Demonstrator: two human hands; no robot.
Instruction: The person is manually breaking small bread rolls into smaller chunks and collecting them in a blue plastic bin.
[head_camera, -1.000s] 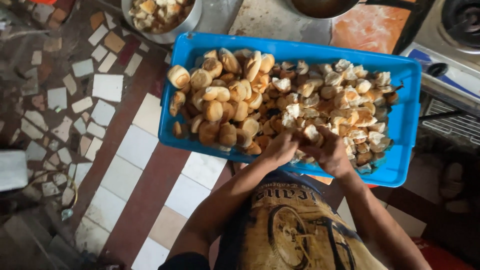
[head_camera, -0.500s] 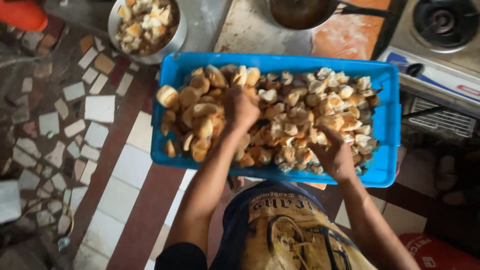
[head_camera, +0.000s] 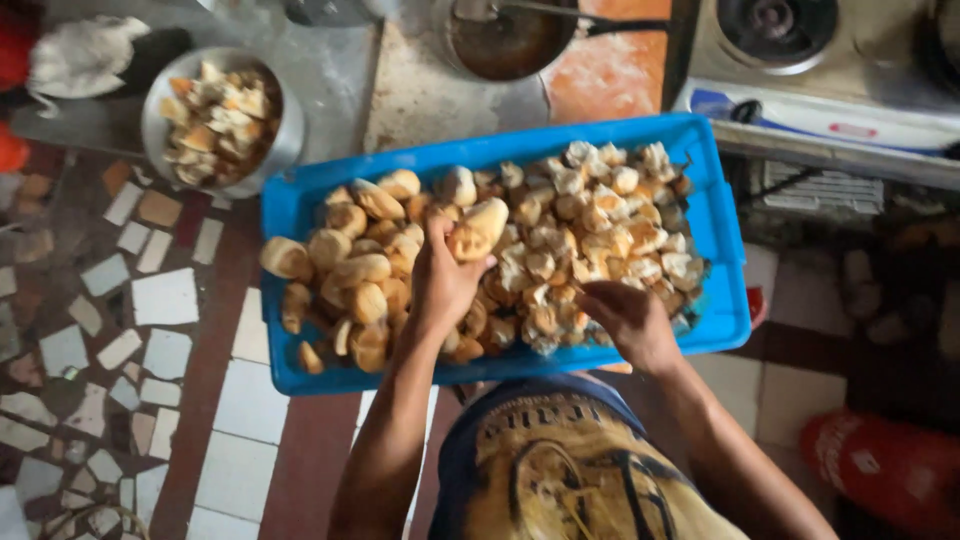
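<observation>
A blue plastic tray (head_camera: 292, 208) on the tiled floor holds a heap of golden-brown, bun-like pieces (head_camera: 345, 270) on its left and paler broken chunks (head_camera: 600, 225) on its right. My left hand (head_camera: 443, 280) is over the middle of the tray, fingers closed around one brown piece (head_camera: 478, 228) lifted a little above the heap. My right hand (head_camera: 632, 322) rests palm down on the chunks near the tray's front edge, its fingers curled into the pile; what it holds is hidden.
A metal bowl (head_camera: 155, 115) of broken pieces stands at the back left. A dark pan (head_camera: 505, 40) sits on a slab behind the tray, a gas stove (head_camera: 800, 60) at the back right. A red cylinder (head_camera: 880, 465) lies at the lower right.
My left hand moved from the tray's front edge to its middle and picked up a brown piece. The camera view shifted so the tray sits lower.
</observation>
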